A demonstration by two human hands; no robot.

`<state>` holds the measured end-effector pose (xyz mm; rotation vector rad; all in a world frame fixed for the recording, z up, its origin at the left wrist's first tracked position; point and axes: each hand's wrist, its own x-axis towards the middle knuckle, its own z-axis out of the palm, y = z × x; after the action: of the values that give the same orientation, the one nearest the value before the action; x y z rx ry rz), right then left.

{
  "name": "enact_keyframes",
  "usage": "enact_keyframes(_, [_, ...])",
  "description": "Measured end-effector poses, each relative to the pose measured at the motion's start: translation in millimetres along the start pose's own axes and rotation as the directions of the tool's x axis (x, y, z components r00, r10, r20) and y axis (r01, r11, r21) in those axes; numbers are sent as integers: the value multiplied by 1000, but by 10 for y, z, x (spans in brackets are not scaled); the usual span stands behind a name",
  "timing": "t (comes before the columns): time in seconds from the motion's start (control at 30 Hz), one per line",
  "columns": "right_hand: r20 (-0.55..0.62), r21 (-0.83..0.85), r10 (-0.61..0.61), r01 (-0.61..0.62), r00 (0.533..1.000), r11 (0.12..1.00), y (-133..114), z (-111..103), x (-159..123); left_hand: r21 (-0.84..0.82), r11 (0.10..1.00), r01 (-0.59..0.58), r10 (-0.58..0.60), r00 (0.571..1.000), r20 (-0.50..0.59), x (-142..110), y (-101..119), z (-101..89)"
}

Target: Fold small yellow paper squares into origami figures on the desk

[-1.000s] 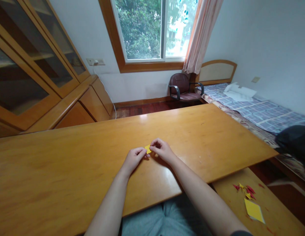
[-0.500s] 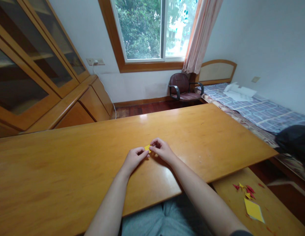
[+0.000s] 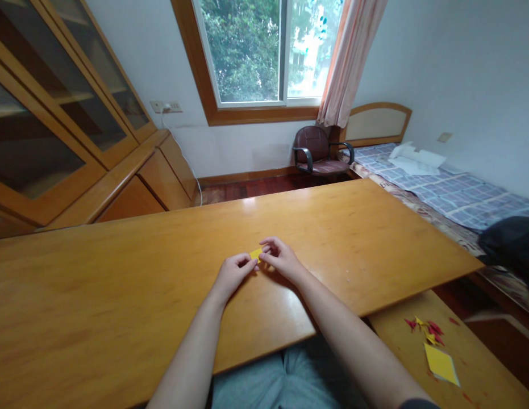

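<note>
A small piece of yellow paper (image 3: 255, 254) is held between my two hands, just above or on the wooden table (image 3: 132, 272). My left hand (image 3: 235, 275) pinches its left and lower side between thumb and fingers. On the right edge, the thumb and a finger of my right hand (image 3: 281, 260) grip the paper, with the index finger raised a little off it. Fingers cover part of the paper, so its folds cannot be made out.
On a lower wooden surface at the right lie a stack of yellow paper (image 3: 441, 363) and several small red and yellow folded paper pieces (image 3: 432, 329). Beyond the table stand a maroon armchair (image 3: 313, 145), a bed (image 3: 452, 187) and a glass-door cabinet (image 3: 72, 108).
My right index finger has lifted slightly away from the paper, and more of the yellow surface shows. My left hand has stayed almost still.
</note>
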<state>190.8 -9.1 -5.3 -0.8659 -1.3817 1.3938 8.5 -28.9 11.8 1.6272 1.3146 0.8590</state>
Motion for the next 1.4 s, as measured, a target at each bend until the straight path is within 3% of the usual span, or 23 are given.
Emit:
enact_keyframes(0.63, [-9,7,-10,10,1000,1000,18,-17,6,-73,997,12,-8,998,56,3,-23,-10])
enact_keyframes(1.13, [-2,22,-3,3,1000,1000,0,-16,-5,27,1000,2,-3,999,47,5,-15,-8])
enact_keyframes(1.4, [-16,17,-19,19,1000,1000,35,-28,4,-45,998,48,-45,997,65,1,-5,-5])
